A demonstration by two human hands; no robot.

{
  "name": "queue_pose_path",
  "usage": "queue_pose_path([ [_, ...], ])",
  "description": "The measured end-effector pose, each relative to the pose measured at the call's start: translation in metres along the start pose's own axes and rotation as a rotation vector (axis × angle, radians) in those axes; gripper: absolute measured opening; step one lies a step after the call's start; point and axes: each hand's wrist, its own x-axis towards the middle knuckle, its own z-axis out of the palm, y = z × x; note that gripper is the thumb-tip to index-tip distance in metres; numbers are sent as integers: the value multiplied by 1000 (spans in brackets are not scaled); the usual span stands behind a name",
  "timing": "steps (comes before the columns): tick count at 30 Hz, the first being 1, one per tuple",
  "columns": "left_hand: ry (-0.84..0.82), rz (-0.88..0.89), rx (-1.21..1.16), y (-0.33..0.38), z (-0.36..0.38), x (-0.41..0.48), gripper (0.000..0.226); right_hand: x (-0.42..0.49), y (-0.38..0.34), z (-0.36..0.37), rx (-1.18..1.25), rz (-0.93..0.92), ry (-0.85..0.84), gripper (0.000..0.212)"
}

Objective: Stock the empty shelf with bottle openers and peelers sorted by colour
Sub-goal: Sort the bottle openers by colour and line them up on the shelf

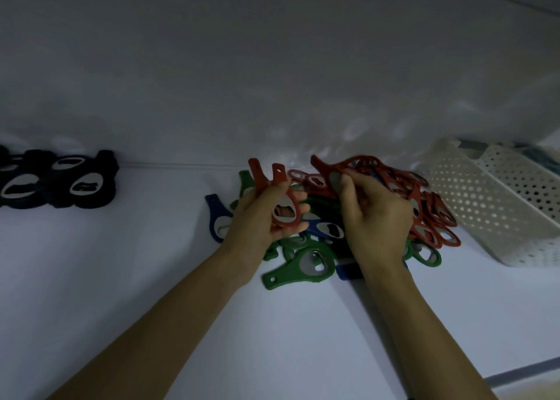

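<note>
Over the mixed pile [306, 263], my left hand [260, 217] clasps a bunch of red openers [288, 214]; right hand [375, 217] pinches one more red opener [328, 169] to join them.

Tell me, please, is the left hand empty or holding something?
Holding: the left hand grips red openers, their handles sticking up.

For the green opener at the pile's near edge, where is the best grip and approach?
Take the green opener by its narrow handle, from the near left: the handle juts clear onto bare shelf, while the head abuts the pile.
</note>
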Motion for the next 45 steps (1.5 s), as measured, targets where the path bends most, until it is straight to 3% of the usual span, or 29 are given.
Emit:
queue_pose_path([
  [3, -17, -37, -70, 2, -1, 2, 34, -4, -9, 3, 70, -149, 179, 16],
  [5, -16, -27, -73, 3, -1, 0, 48, -7, -15, 7, 134, -311, 29, 18],
  [7, 46, 6, -26, 0, -3, 0, 38, -13, -22, 14, 231, -418, -250, 20],
  [9, 165, 11, 33, -1, -8, 2, 20, -15, -27, 17, 369, -324, -370, 23],
  [10, 186, 7, 51, 0, -9, 3, 17, -12, -26, 15, 413, -229, -347, 25],
  [13, 137, 54, 91, 1, -10, 2, 18, 1, -8, 8, 92, -62, -166, 23],
  [16, 127, 78, 91, 1, -8, 1, 23, 7, 20, 5, -368, 93, -372, 31],
  [18, 122, 77, 83, 0, -8, 2, 25, 6, 27, 5, -480, 139, -467, 26],
  [21, 121, 73, 71, 1, -8, 1, 26, 7, 23, 5, -515, 78, -405, 22],
  [29, 175, -39, -79, 1, -8, 4, 16, 0, -5, 5, -3, 30, 44, 18],
  [31, 166, -50, -92, 1, -8, 4, 22, -4, -10, 8, 104, -107, -8, 18],
  [34, 139, -19, -68, 0, -7, 3, 23, -13, -19, 17, 236, -330, -331, 17],
  [36, 168, 28, 29, -1, -8, 3, 18, -14, -23, 19, 394, -269, -414, 17],
  [38, 150, 93, 136, -3, -9, 3, 18, -11, -22, 16, 545, -83, -340, 19],
  [40, 103, 157, 191, -4, -9, 3, 21, -5, -14, 12, 447, 32, -246, 21],
  [41, 94, 182, 210, -4, -9, 3, 21, -2, -6, 12, 277, 41, -258, 23],
  [43, 106, 244, 277, -6, -9, 3, 22, 3, 9, 16, -151, -13, -440, 37],
  [45, 121, 285, 356, -9, -10, 4, 24, 7, 16, 22, -354, -24, -625, 48],
])
